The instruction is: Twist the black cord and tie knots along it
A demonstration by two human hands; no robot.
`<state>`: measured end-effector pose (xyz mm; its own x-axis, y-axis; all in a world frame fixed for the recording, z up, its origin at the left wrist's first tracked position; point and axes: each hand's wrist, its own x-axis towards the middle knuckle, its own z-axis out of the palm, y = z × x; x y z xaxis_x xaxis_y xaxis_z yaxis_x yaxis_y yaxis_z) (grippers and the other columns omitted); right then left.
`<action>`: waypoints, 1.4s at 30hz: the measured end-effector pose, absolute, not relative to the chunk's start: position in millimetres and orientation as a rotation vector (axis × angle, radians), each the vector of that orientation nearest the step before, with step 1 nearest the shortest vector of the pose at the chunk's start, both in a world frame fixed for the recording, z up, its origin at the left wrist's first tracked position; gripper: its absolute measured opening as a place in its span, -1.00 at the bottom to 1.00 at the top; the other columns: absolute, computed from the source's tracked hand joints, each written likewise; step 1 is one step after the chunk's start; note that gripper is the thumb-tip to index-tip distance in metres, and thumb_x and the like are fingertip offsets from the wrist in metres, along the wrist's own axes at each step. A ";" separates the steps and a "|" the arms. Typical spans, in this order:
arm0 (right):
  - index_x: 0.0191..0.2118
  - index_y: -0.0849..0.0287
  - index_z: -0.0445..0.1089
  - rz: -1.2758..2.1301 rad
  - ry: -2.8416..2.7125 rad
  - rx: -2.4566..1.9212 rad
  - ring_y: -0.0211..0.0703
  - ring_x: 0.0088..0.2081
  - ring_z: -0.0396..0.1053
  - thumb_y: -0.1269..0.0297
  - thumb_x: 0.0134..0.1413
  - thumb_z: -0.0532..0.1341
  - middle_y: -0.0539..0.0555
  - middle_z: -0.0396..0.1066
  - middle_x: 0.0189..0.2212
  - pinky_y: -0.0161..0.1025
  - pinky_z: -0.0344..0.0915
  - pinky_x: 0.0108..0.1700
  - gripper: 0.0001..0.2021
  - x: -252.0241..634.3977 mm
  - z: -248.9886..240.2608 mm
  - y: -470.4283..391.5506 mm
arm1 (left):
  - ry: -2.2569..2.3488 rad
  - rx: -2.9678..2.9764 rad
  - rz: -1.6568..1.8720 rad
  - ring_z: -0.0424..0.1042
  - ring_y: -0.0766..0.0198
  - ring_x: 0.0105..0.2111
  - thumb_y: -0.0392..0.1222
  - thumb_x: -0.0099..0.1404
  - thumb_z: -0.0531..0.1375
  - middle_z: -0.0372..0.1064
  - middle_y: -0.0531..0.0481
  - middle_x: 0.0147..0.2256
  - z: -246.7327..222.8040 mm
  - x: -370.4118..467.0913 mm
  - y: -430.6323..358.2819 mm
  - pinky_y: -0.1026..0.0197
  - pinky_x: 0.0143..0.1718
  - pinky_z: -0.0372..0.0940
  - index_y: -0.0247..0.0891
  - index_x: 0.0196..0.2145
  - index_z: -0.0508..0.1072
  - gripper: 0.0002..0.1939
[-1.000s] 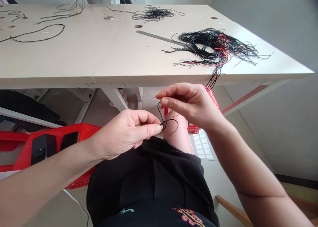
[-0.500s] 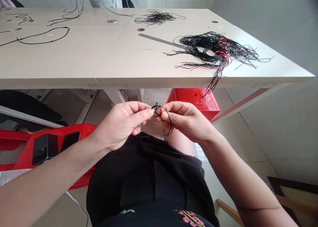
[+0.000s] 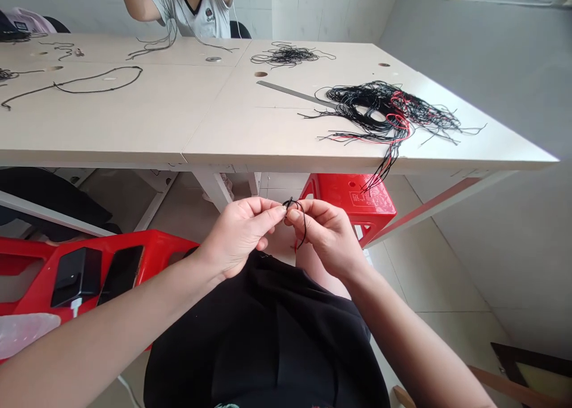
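Observation:
Above my lap, both hands pinch a thin black cord [image 3: 305, 226] bent into small loops. My left hand [image 3: 245, 232] grips it between thumb and forefinger. Close against it, my right hand [image 3: 326, 232] pinches the same cord, and a loop hangs down over its fingers. The fingertips nearly meet, so the crossing of the cord is partly hidden. On the table [image 3: 223, 131] beyond lies a large bundle of black cords [image 3: 373, 101] with a few red strands; its ends droop over the front edge.
A metal ruler [image 3: 290, 92] lies partly under the bundle. Farther back are a smaller cord pile [image 3: 288, 55] and a long looped cord [image 3: 98, 71]. Across the table a person [image 3: 217, 18] holds up cords. A red stool [image 3: 154, 241] at left carries a phone [image 3: 120, 271] and a black box [image 3: 78, 277].
My hands have drawn closer together and the cord's loops between them look smaller. The view has tilted up, showing more of the person opposite, whose arms are raised.

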<state>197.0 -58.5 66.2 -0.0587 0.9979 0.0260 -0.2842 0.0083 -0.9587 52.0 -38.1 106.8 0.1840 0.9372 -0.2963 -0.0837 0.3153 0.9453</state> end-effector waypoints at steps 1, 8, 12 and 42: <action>-0.40 0.21 0.45 1.325 -1.087 -0.952 -0.36 -0.50 0.22 0.05 -0.03 0.38 -0.04 0.39 -0.51 -0.37 0.23 -0.44 -0.71 196.3 63.0 -57.8 | 1.141 0.945 0.899 0.19 0.50 -0.58 -0.31 0.07 0.35 0.34 0.04 -0.54 106.0 52.4 -37.3 0.52 -0.73 0.04 -0.38 -0.52 0.52 -0.90; -0.35 0.16 0.38 1.000 -1.364 -0.999 -0.29 -0.42 0.29 0.23 0.18 0.22 -0.01 0.40 -0.46 -0.35 0.28 -0.39 -0.87 198.0 45.1 -57.0 | 1.184 0.777 0.785 0.16 0.50 -0.61 -0.41 0.13 0.27 0.25 0.04 -0.57 101.5 53.2 -34.6 0.52 -0.76 0.00 -0.40 -0.56 0.45 -0.87; -0.34 0.15 0.38 0.914 -1.396 -0.989 -0.28 -0.39 0.35 0.30 0.18 0.22 0.00 0.43 -0.44 -0.34 0.31 -0.35 -0.92 196.1 43.3 -58.4 | 1.159 0.770 0.736 0.12 0.51 -0.61 -0.39 0.22 0.19 0.17 0.06 -0.58 101.9 55.5 -33.7 0.54 -0.75 -0.01 -0.39 -0.58 0.38 -0.78; -0.42 0.12 0.43 0.558 -1.456 -1.270 -0.30 -0.46 0.33 0.32 0.10 0.24 -0.05 0.40 -0.51 -0.32 0.23 -0.45 -0.91 192.8 52.7 -68.7 | 1.069 0.851 0.907 0.17 0.48 -0.54 -0.27 0.04 0.37 0.26 0.10 -0.54 100.6 63.5 -45.8 0.49 -0.69 0.02 -0.35 -0.49 0.48 -0.86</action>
